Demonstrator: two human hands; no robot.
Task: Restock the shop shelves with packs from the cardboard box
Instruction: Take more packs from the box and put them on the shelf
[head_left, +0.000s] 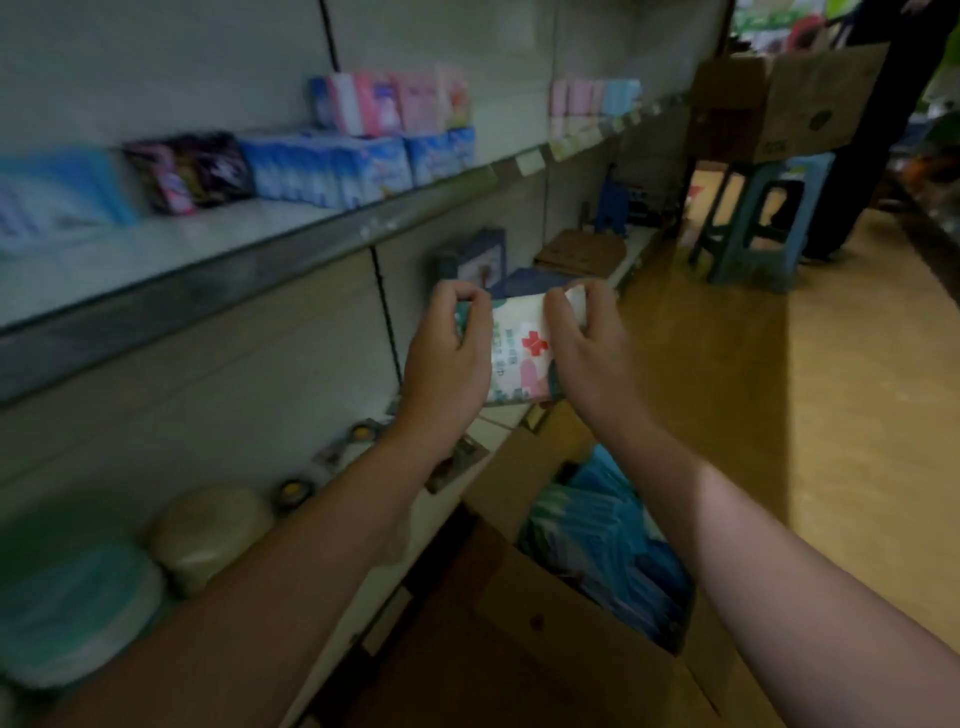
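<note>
Pinching one pack (521, 358) from either side, outstretched left hand (448, 359) and right hand (583, 356).

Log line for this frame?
left hand, right hand: hold white plastic pack with red cross | brown cardboard box: blue packs inside

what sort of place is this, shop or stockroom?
Probably a small shop aisle: a wall shelf with price tags on its edge, rows of blue packs on it, and an open cardboard box of stock below.
</note>
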